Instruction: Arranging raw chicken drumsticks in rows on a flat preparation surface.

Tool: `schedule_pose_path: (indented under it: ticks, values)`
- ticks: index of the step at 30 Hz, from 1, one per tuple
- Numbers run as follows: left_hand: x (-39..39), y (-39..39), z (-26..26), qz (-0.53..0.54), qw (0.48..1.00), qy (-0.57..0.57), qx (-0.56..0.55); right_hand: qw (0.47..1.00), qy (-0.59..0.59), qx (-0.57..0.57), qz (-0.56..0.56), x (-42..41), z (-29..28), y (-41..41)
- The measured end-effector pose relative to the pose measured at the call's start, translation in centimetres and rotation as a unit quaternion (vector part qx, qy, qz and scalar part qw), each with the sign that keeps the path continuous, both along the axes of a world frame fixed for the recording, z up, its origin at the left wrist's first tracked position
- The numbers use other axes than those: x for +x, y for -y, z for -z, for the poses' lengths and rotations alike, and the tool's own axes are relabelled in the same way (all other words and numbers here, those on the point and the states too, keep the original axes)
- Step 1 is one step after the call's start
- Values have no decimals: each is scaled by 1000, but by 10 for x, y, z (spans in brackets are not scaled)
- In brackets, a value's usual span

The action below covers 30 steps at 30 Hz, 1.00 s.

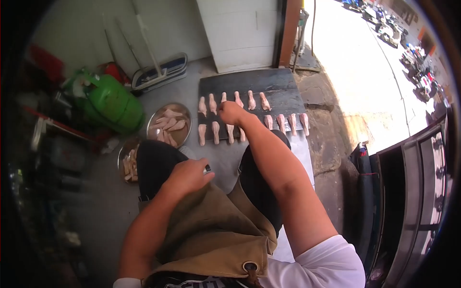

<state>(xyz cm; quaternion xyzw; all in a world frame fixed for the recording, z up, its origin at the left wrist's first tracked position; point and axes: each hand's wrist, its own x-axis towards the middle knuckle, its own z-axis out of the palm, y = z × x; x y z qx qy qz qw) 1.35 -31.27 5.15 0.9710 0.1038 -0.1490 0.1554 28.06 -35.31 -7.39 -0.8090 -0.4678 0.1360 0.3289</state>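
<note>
Raw chicken drumsticks (251,100) lie in two rows on a dark flat board (252,81) on the floor before me. Over the upper row, my right hand (232,112) touches or nearly touches one drumstick (224,97); its fingertips are partly hidden, so its grip cannot be told. My left hand (192,174) rests by my left knee, fingers curled around a small dark and silvery object (207,169), mostly covered by the hand. Left of the board, a round metal bowl (188,126) holds more drumsticks. A second metal bowl (120,162) with pale pieces is partly behind my knee.
A green gas cylinder (113,102) stands at the left, near a blue-grey mop bucket (176,72) with long handles. Rough stone slabs (318,133) edge the floor at the right. A metal-framed cabinet (410,187) is at the far right, with parked motorbikes (389,34) beyond.
</note>
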Motion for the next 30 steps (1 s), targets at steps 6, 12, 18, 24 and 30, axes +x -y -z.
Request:
schedule_pose_path:
  ticks: [6,12,18,24,30]
  values:
    - [36,-12,28,113,990,-10,-85,997,-30,-71,-29,-3,6,-38]
    - [89,-37,54,262,962,-76,-18,985,-69,-123,-97,-30,15,-103]
    - [84,-97,36,337,912,-108,-208,976,28,-171,-134,-25,108,-245]
    - [52,-136,68,194,930,-60,-307,940,201,-183,-204,-36,269,-389]
    - [49,-189,60,206,918,-293,-170,949,233,-172,-123,-78,335,-426]
